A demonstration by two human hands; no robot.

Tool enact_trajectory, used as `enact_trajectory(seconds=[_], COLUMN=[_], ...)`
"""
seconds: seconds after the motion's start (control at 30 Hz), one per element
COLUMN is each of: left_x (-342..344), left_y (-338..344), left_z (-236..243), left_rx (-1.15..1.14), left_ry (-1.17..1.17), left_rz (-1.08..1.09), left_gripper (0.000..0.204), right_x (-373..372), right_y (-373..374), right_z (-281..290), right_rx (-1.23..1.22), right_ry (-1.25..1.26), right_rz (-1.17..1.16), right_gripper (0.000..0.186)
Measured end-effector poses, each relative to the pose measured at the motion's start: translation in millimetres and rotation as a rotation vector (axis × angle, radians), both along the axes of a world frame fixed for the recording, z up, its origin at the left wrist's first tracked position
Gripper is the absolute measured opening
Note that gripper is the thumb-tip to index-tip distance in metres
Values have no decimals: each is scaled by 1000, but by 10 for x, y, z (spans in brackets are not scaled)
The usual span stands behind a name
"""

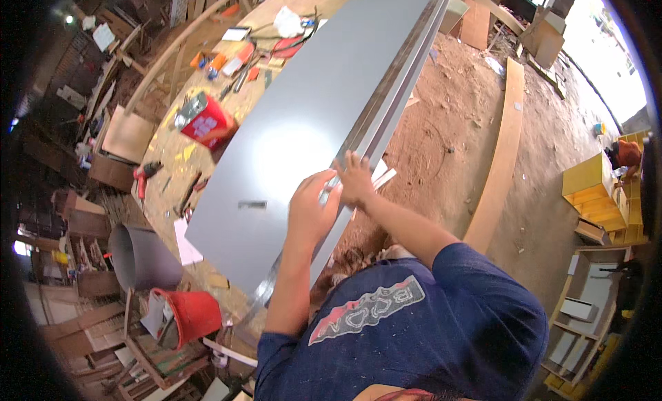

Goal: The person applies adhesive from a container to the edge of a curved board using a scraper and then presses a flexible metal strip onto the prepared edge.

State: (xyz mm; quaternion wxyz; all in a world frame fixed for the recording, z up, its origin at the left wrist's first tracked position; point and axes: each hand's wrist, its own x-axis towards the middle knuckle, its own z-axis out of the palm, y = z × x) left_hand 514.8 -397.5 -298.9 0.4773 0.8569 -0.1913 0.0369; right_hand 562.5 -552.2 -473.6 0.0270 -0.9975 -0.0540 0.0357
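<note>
While we lean over the bench [172, 146], our left hand [310, 211] and right hand [355, 180] both pinch the long edge of the big grey board [303, 125] lying on it, with a red box [205, 122] farther off.

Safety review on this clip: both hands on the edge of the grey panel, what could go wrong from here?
1. Left hand and right hand press on the grey panel at its thin edge strip; a slip could cut or pinch fingers.
2. The long panel overhangs the cluttered workbench; leaning on the edge might tip or shift it.
</note>
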Motion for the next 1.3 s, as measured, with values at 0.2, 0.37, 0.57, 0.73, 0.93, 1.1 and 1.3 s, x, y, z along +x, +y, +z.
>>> enact_trajectory(seconds=[0.2,0.37,0.57,0.73,0.93,1.1,1.3], left_x=[1556,1923,2197,2390,3114,4177,6033], left_y=[-1015,-1790,-1822,-1806,-1663,-2000,-4755], left_z=[-1382,-1292,-1221,-1220,-1688,-1896,-1005], left_rx=[576,801,849,844,1151,1270,316], left_ry=[61,201,330,459,621,828,238], left_rz=[2,53,38,135,-72,-260,-158], left_gripper=[31,27,31,29,25,30,30], right_x=[215,483,1299,2693,4345,4918,5162], right_y=[-53,-899,-2184,-3437,-4702,-4894,-5103], right_z=[74,-161,-79,217,164,321,371], right_rx=[-154,201,747,648,262,127,261], right_ry=[90,40,130,-138,-167,-106,14], right_rz=[454,560,588,147,176,412,412], right_gripper=[61,61,34,46,47,30,29])
